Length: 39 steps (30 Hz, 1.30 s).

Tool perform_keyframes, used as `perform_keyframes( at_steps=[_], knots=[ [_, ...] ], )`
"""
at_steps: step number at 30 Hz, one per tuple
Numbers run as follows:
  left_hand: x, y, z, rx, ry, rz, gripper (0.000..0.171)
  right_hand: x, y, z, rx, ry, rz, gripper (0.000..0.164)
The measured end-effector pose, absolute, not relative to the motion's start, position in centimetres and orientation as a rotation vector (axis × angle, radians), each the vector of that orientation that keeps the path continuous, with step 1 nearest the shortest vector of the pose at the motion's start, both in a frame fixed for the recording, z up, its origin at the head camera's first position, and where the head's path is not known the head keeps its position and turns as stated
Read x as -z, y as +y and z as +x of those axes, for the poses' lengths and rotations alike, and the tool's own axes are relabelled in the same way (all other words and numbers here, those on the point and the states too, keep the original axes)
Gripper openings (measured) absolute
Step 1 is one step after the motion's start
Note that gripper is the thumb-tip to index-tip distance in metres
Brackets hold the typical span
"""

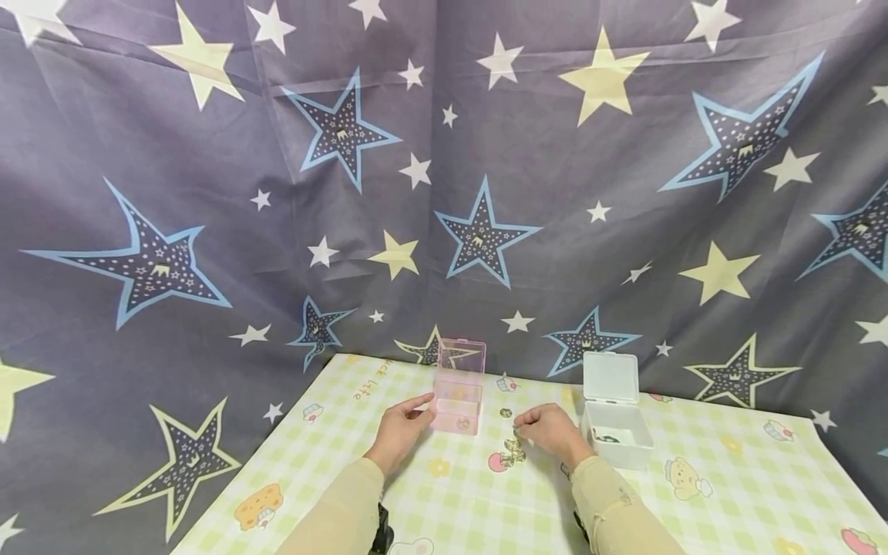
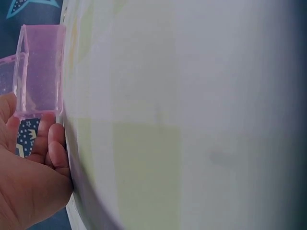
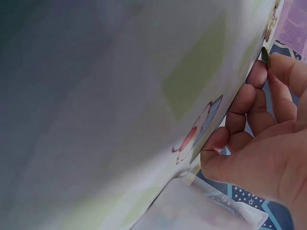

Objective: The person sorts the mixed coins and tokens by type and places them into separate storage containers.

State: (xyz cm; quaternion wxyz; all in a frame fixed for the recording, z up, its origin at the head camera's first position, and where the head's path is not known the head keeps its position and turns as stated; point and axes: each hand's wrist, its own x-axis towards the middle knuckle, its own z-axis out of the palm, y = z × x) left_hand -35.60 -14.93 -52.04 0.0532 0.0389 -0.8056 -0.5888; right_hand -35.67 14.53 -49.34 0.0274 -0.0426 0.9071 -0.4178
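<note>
My left hand (image 1: pixel 402 428) rests its fingertips against the left side of a clear pink box (image 1: pixel 458 412), whose hinged lid stands up at the back. In the left wrist view, the fingers lie loosely bent at the wall of the pink box (image 2: pixel 43 72). My right hand (image 1: pixel 553 430) pinches a small, thin coin (image 3: pixel 265 56) between thumb and fingertip, low over the table. Just left of it lies a small pile of gold-coloured coins (image 1: pixel 512 453). A single dark coin (image 1: pixel 506 413) lies behind the pile. One coin (image 1: pixel 463 424) shows through the pink box's front.
A white box (image 1: pixel 620 439) with its lid raised stands right of my right hand, with something small and dark (image 1: pixel 607 438) inside. The table (image 1: pixel 721 509) has a green checked cloth with printed cartoons. A star-patterned curtain (image 1: pixel 444 154) hangs behind it.
</note>
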Motion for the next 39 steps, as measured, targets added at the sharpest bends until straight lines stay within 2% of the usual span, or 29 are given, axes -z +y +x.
perform_keyframes(
  at_steps=[14,24,39],
  knots=[
    [51.7,-14.7,-35.3,1.803,-2.439,0.130,0.041,49.8,14.7,-36.0,1.513,2.710,-0.095,0.019],
    [51.9,-14.9,-35.3,1.804,-2.455,0.132,0.042,47.6,12.7,-36.3,1.749,2.568,-0.214,0.030],
    [52.1,-15.0,-35.4,1.818,-2.438,0.107,0.042,47.3,8.7,-36.6,1.724,2.562,-0.274,0.023]
  ],
)
